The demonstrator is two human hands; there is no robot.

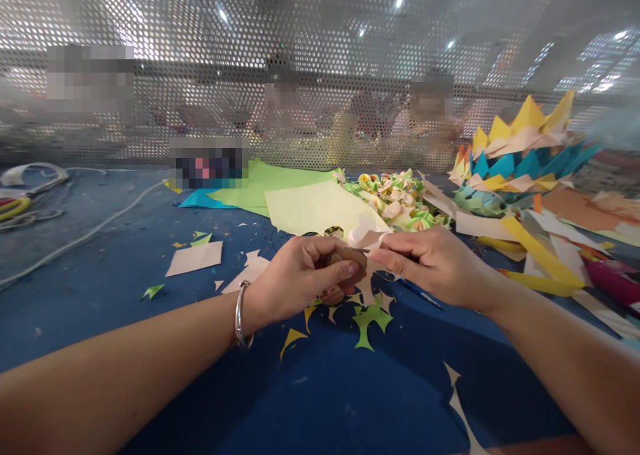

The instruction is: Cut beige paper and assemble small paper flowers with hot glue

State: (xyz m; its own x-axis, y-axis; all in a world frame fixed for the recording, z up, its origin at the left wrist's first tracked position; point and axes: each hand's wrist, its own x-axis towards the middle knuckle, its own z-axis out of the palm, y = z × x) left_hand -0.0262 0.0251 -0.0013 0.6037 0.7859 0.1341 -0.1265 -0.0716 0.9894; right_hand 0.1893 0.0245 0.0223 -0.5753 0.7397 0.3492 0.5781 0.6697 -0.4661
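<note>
Centre of table [100, 288]: both hands meet over blue cloth.
Left hand [305, 272]: fingers curled, thumb pressing a pale paper piece [364, 234] at its 3 o'clock.
Right hand [435, 263]: fingertips pinched together on the same paper.
Bracelet [241, 315]: on left wrist.
Scraps [367, 315]: green, at 6 o'clock of hands.
Folded flowers [395, 202]: 12 o'clock.
Yellow-green sheet [313, 205]: 11 o'clock.

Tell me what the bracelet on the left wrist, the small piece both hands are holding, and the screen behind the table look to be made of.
The bracelet looks like polished silvery metal: it glints. The pale pink piece pinched by the left hand and right hand seems thin matte paper, creased like the scraps around it. The screen appears to be perforated sheet, metal or plastic, judging by its even round holes.
</note>
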